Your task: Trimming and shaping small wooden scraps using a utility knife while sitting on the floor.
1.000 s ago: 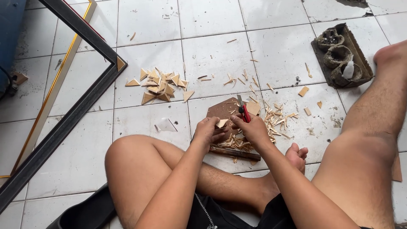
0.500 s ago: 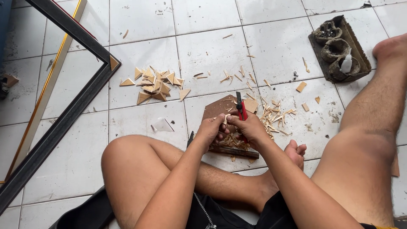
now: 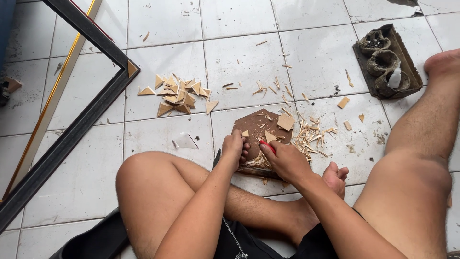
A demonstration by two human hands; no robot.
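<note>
The right hand (image 3: 286,160) is closed in a grip around a red-handled cutting tool (image 3: 267,146); only a sliver of red shows above the knuckles, and its blade is hidden. At nine o'clock from it, just beside, the left hand (image 3: 235,148) curls its fingers down onto something small and pale on a flat brown wooden board (image 3: 256,125); what it pins is too covered to make out. The board lies on the white tiled floor (image 3: 239,52), its near edge lost behind both hands. Thin pale wood shavings (image 3: 311,136) spread at three o'clock of the board. At ten o'clock, well apart, sits a heap of small tan wooden triangles (image 3: 177,96). Farther at nine o'clock a black picture frame with gold trim (image 3: 86,115) runs out of view. At one o'clock stands a dark grimy tray (image 3: 388,62), its contents unclear.
</note>
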